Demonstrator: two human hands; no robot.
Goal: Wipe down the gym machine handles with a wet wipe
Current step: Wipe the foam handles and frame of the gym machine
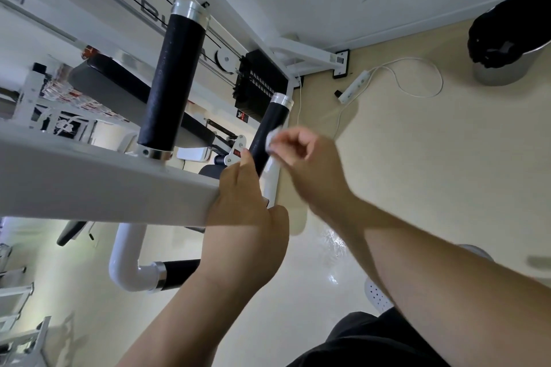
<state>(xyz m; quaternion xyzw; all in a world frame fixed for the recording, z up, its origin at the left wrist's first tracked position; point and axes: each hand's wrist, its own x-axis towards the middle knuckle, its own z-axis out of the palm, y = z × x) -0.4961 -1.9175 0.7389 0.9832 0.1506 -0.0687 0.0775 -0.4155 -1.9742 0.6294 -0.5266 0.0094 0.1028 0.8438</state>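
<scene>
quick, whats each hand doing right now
left hand: on the end of the white frame bar, grip cannot be told
right hand: closed, pinching the wet wipe against the black handle

Shot from the head, wide-angle, looking steeply down and rolled sideways, close over the white metal machine beam [104, 176] and black padded cylindrical handles [173, 77], cream floor [417, 158] beyond.

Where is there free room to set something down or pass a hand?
Bare floor between the power strip and the bin. Crowded at the small handle, where the right hand holds the wipe and left hand grips the beam.
</scene>
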